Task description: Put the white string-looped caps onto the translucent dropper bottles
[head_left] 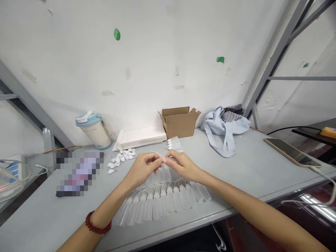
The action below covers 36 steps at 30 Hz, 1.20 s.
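Note:
My left hand (145, 168) and my right hand (185, 166) meet fingertip to fingertip above the table, thumbs and forefingers pinched closed. A small whitish piece shows between them; its kind is mostly hidden by the fingers. Below the hands lies a row of translucent squeeze bottles (157, 206) with white caps and thin curved tubes. More such bottles lie partly hidden behind that row. Left of my left hand is a loose pile of small white caps (118, 159). Just beyond my right hand, a few capped bottles (173, 143) lie near the box.
On the grey table (252, 168) stand an open cardboard box (181, 124), a stack of white trays (141, 136) and a blue-lidded cup (94, 131). A light blue cloth bag (223, 129) and a phone (291, 152) with a cable lie right. A blurred-out item (81, 173) lies left.

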Motion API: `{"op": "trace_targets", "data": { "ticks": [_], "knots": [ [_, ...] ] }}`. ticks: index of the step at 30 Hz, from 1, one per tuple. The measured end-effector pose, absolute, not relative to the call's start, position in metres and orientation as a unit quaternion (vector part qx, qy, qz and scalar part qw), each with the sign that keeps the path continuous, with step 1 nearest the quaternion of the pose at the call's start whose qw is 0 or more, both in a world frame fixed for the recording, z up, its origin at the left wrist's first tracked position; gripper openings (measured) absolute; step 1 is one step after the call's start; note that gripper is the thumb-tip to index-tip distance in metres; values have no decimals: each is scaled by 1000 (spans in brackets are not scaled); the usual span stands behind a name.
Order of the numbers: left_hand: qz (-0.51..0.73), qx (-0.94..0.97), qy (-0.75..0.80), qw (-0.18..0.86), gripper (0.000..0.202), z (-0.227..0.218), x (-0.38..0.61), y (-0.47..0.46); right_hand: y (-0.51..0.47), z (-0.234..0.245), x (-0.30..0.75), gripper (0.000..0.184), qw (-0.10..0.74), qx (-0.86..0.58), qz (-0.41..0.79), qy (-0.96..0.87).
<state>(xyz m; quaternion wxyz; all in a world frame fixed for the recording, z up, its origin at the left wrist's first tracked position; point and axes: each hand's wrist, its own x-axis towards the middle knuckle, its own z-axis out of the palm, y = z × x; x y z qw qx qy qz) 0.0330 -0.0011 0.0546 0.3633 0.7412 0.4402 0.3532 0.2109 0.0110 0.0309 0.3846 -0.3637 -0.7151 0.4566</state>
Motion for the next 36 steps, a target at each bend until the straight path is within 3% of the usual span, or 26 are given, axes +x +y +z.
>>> {"op": "trace_targets", "data": {
  "ticks": [7,16,24,30,34,36],
  "knots": [
    [415,785,396,234,15,45,36,-5,18,31,217,44,321,-315,691,-566],
    [319,772,443,326,35,51,39,-8,17,29,210,46,422,-379,512,-645],
    [328,859,377,116,21,29,41,-6,31,27,220,37,268,-420,644,-580],
    [320,796,448,252,30,40,40,-1,28,30,217,47,346,-381,504,-694],
    [326,758,454,336,34,50,38,0,22,31,215,42,416,-373,360,-747],
    [325,776,429,330,33,49,38,-1,20,28,214,44,431,-369,391,-725]
  ]
}}
